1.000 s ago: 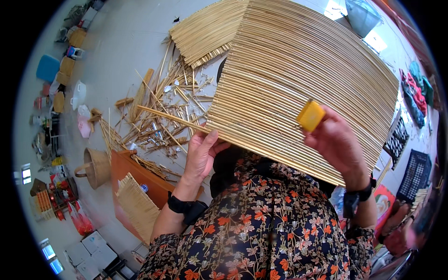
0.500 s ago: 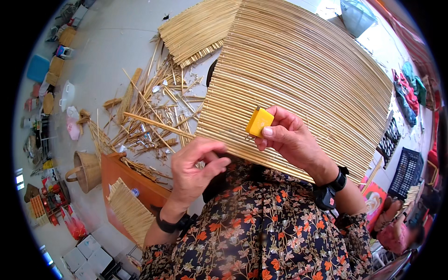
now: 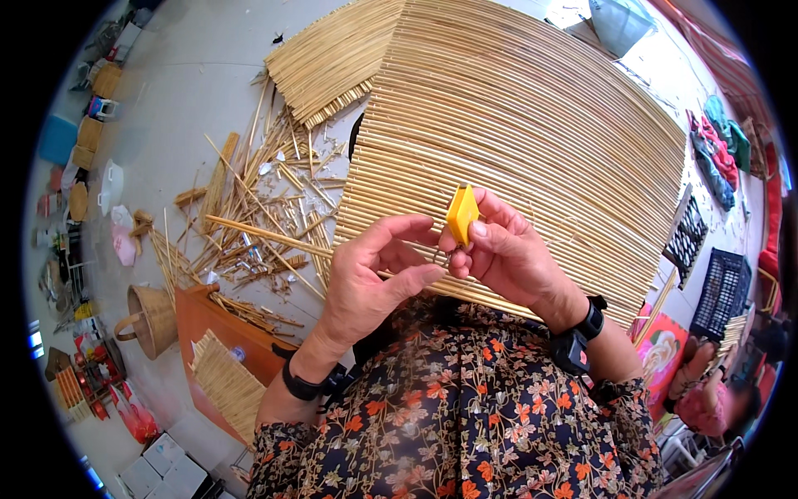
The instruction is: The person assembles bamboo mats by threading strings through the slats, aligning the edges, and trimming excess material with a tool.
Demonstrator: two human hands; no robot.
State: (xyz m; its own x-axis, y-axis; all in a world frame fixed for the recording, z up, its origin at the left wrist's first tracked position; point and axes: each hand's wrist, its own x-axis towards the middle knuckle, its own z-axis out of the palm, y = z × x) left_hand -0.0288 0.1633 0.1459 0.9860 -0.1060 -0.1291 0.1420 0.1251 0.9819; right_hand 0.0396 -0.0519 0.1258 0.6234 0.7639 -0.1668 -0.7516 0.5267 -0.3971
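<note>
A large mat of parallel straw-coloured stalks spreads in front of me, its near edge at my lap. Over this edge my right hand pinches a small flat yellow case between thumb and fingers. The case has a dark upper end and thin metal bits below; its exact kind does not show. My left hand is close beside it, thumb and fingers apart and curved, holding nothing that I can see. A long stalk juts left from the mat's near edge, passing behind my left hand.
A second stalk mat lies at the far left. Loose stalks and scraps litter the floor beside an orange-brown wooden board and a wicker basket. Black crates stand at right, near another person.
My left hand has moved right and up, close to the yellow case. The case has turned in my right hand and stands more upright. The whole view has shifted slightly.
</note>
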